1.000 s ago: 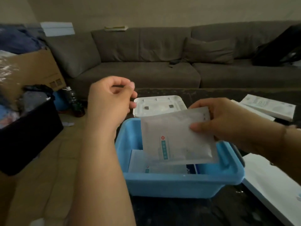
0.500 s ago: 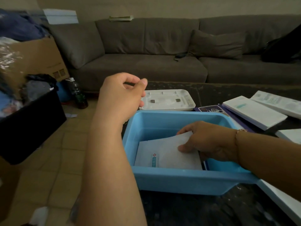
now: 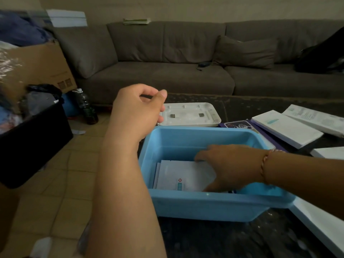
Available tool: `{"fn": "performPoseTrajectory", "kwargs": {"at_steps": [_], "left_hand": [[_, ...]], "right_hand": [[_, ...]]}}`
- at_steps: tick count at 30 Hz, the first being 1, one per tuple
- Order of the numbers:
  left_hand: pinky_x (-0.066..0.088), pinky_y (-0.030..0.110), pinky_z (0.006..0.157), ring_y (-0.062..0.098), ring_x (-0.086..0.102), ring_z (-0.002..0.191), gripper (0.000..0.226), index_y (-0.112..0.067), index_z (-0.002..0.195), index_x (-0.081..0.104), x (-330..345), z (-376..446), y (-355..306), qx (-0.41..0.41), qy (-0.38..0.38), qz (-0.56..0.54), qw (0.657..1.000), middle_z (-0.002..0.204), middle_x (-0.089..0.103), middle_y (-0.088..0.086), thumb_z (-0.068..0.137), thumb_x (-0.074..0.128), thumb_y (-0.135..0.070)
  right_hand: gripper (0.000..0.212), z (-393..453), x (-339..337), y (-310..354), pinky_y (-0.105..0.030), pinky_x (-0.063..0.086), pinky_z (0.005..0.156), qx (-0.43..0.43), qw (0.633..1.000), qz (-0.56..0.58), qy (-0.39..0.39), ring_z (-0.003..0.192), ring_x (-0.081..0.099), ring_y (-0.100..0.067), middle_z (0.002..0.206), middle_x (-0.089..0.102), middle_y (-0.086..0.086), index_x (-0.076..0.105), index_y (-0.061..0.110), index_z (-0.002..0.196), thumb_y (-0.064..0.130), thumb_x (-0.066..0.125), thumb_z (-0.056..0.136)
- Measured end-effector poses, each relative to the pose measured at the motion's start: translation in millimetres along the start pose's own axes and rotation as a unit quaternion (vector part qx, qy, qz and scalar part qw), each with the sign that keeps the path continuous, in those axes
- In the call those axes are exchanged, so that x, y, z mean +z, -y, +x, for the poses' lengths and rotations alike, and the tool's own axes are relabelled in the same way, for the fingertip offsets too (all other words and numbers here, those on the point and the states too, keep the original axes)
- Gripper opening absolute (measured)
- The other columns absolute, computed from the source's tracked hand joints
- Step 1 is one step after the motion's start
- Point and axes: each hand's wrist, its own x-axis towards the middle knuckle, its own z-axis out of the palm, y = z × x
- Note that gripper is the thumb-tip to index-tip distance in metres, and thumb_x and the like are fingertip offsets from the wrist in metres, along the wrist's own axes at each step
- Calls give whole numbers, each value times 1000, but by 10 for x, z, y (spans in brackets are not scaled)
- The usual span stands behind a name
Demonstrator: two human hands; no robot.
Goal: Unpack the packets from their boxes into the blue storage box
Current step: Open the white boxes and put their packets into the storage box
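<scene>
Behind the dark desk (image 3: 214, 239) runs a long grey sofa (image 3: 167, 71). On the desk sits the blue storage box (image 3: 204, 203), with white packets (image 3: 178, 175) lying flat on its floor; the top one bears a red cross and a teal label whose writing is too blurred to read. The right hand (image 3: 229, 164) reaches inside, fingers spread loosely on the packets. The left hand (image 3: 135, 110) hovers above the box's left corner, fingers loosely curled, holding nothing. White boxes (image 3: 286, 127) with unreadable teal print lie to the right, beyond a white lid (image 3: 189, 114).
</scene>
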Motion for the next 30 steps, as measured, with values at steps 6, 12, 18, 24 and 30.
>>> {"fn": "performPoseTrajectory", "kwargs": {"at_steps": [6,12,18,24,30], "left_hand": [[55,22,63,-2,69,63,14,-29,106,64,4,4,12,-6,6,1,1000,80,72,-10,96,60,-39],[58,26,69,-1,69,64,17,-30,109,63,24,4,11,-7,5,10,1000,83,72,-12,96,59,-41],[58,25,69,0,70,64,16,-31,107,63,14,7,13,-8,4,12,1000,81,71,-12,96,60,-41],[58,25,68,-3,68,63,12,-32,104,62,34,1,-1,-4,7,15,1000,79,71,-12,96,60,-40],[58,26,70,-1,69,63,19,-28,108,65,49,-33,-26,2,11,30,1000,79,71,-10,96,60,-40]], "right_hand": [[87,115,123,33,-46,35,110,-109,993,-35,41,133,39,-29,153,21,0,7,39,152,32,66,89],[80,202,163,74,-40,27,115,-155,987,-22,23,141,31,-29,161,6,4,9,40,153,25,60,93],[81,200,111,130,-40,26,116,-168,985,-31,33,143,28,-26,162,3,6,7,41,152,25,61,94],[78,238,115,150,-39,30,113,-179,982,-60,23,139,32,-28,159,9,1,10,40,152,24,59,94],[74,219,141,151,-42,27,114,-175,982,-61,37,143,23,-27,161,2,2,6,43,152,26,53,98]]}}
